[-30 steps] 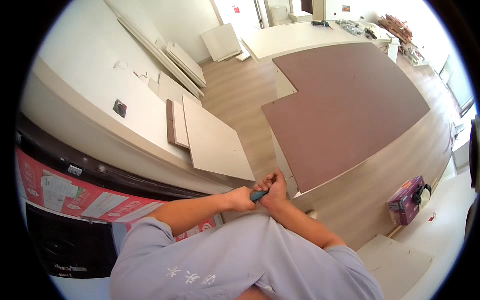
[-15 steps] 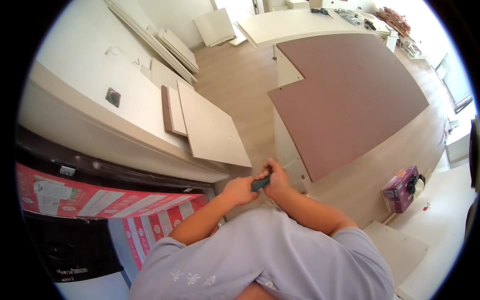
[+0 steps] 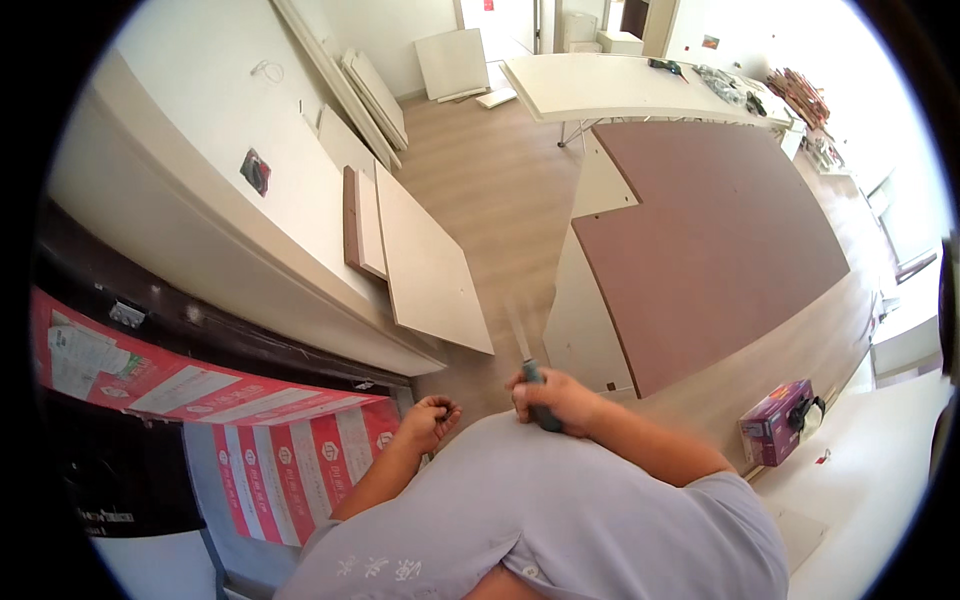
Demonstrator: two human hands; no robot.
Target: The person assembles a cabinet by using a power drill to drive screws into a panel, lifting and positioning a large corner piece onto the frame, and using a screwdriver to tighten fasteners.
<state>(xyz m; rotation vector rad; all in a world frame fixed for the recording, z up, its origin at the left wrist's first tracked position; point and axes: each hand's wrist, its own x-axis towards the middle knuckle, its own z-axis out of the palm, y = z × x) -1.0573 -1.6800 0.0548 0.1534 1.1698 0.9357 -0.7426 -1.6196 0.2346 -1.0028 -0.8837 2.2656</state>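
Note:
My right hand [image 3: 562, 401] is closed round the dark green handle of a screwdriver [image 3: 533, 373], just in front of my grey shirt. Its thin shaft points up and away, smeared by motion. Apart from it, to the left, my left hand [image 3: 428, 424] has its fingers curled together; a small dark thing seems to sit at the fingertips, too small to name. Beyond my hands lies a large brown panel [image 3: 710, 250] with a notched corner, raised on white boards. A white panel [image 3: 430, 262] leans with other boards against the left wall.
A white-topped table [image 3: 600, 85] with a power tool and plastic bags stands at the back. To the right, a purple box [image 3: 775, 425] sits by a white surface. Red and white wrapped door facing [image 3: 290, 470] is at lower left. Long boards [image 3: 340, 90] lean on the wall.
My hands have come apart: the left has moved left and down, away from the screwdriver. The right keeps the screwdriver, now with its shaft pointing away. The view has tilted up slightly.

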